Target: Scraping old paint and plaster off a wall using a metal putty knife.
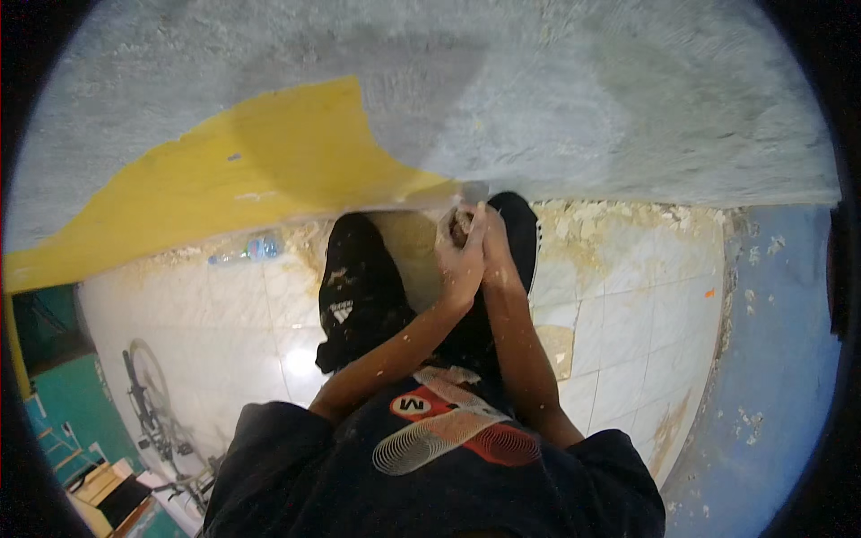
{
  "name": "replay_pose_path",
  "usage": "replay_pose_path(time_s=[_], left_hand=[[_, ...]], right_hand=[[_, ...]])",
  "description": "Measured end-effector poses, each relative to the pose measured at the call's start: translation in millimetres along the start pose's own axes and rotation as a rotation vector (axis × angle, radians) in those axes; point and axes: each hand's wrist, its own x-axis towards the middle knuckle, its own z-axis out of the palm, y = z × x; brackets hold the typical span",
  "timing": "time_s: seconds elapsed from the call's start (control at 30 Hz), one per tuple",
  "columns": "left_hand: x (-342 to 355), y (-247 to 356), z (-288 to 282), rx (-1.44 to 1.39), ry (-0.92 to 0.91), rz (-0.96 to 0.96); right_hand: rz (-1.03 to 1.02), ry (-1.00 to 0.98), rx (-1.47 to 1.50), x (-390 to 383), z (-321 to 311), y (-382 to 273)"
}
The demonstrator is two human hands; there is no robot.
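Note:
My left hand [459,255] and my right hand [493,238] are close together between my knees, near the foot of the wall. Their fingers are closed round a brown, rounded thing [462,228] that looks like a worn handle. Just beyond the fingertips a flat grey piece [475,191], like a scraper blade, lies against the wall. Whether it joins the brown part is hidden by my fingers. The wall [556,99] is grey and rough, with a yellow painted area [296,134] on its left. Pale dust coats my hands and forearms.
Flakes of paint [592,224] litter the white tiled floor [619,305] along the wall. A clear plastic bottle [260,248] lies on the left. Farther left is a bicycle [152,403] near wooden furniture [94,484]. A blue wall [780,359] stands on the right.

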Motion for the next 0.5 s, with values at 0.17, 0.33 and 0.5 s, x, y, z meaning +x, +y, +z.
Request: replay_pose_path(time_s=[0.17, 0.33, 0.5], left_hand=[[3.4, 8.6, -2.5, 0.012, -0.082, -0.09], [-5.7, 16.4, 6.9, 0.07, -0.019, 0.168], [-5.9, -0.4, 2.9, 0.04, -0.076, 0.171]], right_hand=[[-0.032, -0.039, 0.167, 3.9, 1.4, 10.8], [-0.069, -0.099, 0.014, -3.9, 2.0, -14.1], [-0.187, -0.069, 0.129, -14.4, -6.1, -5.5]])
